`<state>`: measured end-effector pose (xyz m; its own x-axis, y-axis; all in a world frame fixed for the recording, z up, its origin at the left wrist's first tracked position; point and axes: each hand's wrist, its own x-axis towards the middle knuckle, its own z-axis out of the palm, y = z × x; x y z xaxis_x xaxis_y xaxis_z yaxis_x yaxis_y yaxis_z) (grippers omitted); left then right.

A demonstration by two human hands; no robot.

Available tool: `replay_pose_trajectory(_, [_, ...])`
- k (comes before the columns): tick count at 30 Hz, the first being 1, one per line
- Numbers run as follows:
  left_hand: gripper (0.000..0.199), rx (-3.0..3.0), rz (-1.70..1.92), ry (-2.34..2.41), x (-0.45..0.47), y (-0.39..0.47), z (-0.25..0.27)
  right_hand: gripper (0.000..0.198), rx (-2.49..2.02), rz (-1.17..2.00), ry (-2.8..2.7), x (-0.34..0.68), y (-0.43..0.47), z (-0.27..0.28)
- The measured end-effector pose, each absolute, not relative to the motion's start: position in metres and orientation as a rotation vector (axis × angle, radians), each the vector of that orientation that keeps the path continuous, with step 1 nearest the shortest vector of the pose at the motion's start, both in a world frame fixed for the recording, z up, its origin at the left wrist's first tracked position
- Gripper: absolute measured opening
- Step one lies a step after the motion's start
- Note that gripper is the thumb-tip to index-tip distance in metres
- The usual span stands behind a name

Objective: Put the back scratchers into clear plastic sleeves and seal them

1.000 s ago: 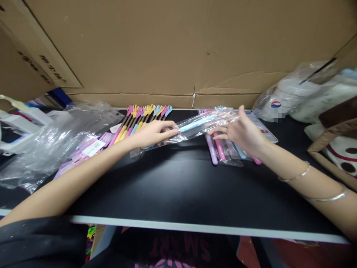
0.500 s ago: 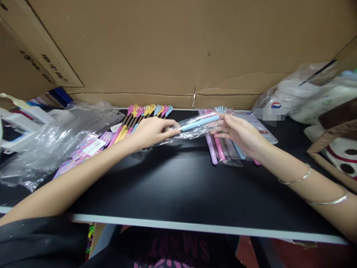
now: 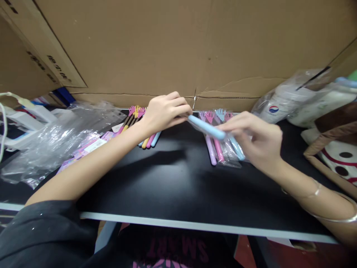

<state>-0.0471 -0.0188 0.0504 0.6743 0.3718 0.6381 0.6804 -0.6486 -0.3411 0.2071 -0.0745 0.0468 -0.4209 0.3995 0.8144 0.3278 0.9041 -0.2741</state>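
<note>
Newly tilted down rightward, the slim pale-blue plastic handle [image 3: 206, 127] seems pinched by the left hand [image 3: 167, 111]; blurred right hand [image 3: 258, 143], grip unclear; apparent turning needs steadiness.

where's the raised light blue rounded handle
In the head view, the light blue rounded handle is just right of centre, between left hand and right hand.

a black top [image 3: 125, 238] with pink lettering [image 3: 192, 248], below the desk [image 3: 167, 193]; black left sleeve [image 3: 50, 230]; silvery bracelet [image 3: 317, 188] and bangle [image 3: 338, 221] around the right forearm, above it.
</note>
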Motion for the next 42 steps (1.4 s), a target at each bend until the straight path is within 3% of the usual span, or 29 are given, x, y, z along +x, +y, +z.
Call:
replay_pose_trajectory(6, [0.022, -2.316, -0.49, -0.787, -0.03, -0.013, 0.026, 0.015, -0.359, -0.247, -2.526, 0.194, -0.081, 0.022])
replay_pose_trajectory(12, [0.015, -2.494, -0.375, -0.871, -0.023, -0.01, 0.004, 0.038, -0.566, -0.193, -2.787, 0.188, -0.078, 0.005])
replay_pose_trajectory(20, [0.022, -2.692, -0.361, -0.919, -0.03, -0.023, 0.011, 0.035, -0.583, -0.201, -2.788, 0.189, -0.078, 0.0])
replay_pose_trajectory(30, [0.028, -2.898, -0.384, -0.86, -0.042, -0.089, 0.011, 0.024, -0.748, 0.309, -2.627, 0.193, -0.073, 0.0])
replay_pose_trajectory(35, [0.042, -2.966, -0.506, -0.952, -0.041, -0.095, 0.008, 0.018, -0.793, 0.465, -2.539, 0.191, -0.072, -0.003])
replay_pose_trajectory(42, [0.019, -2.996, -0.752, -1.16, -0.035, -0.094, -0.007, 0.022, -0.849, 0.529, -2.498, 0.19, -0.07, -0.007])
